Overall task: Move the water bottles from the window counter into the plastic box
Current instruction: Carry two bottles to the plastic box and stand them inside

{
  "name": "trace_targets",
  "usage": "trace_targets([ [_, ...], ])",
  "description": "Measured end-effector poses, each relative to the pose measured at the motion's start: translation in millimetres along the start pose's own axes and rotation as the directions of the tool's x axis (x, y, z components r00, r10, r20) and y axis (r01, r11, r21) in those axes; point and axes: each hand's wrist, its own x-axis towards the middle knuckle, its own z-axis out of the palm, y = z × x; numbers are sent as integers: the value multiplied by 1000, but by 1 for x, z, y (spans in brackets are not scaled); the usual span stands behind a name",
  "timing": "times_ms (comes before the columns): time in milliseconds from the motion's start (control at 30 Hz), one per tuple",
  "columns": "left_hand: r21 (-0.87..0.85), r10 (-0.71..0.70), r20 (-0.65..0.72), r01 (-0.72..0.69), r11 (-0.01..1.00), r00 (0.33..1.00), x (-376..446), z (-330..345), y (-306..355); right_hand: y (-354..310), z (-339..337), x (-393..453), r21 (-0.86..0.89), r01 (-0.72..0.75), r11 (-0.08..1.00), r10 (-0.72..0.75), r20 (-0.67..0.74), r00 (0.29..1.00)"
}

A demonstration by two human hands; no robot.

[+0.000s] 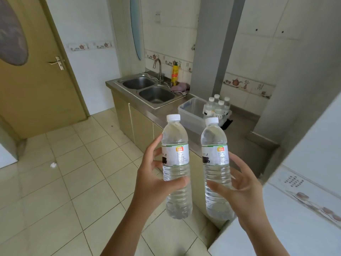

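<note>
Your left hand [151, 180] is wrapped around one water bottle [176, 163], thumb across the front and fingers behind the label. Your right hand [243, 191] grips a second bottle [215, 167] the same way. Both bottles are upright, side by side and apart. Ahead on the steel counter [166, 113], the clear plastic box [191, 115] sits beside the sink [147, 89], with four bottles [217, 107] standing at its far end.

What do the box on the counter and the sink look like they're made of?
The box looks like translucent plastic: the counter shows faintly through its milky walls. The sink looks like brushed stainless steel, grey with a dull metallic sheen.
</note>
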Motion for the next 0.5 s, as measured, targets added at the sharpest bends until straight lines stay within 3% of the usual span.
trace_targets([
  [500,59,-50,-12,51,997,999,289,56,-76,53,62,308,48,-53,997,51,45,998],
])
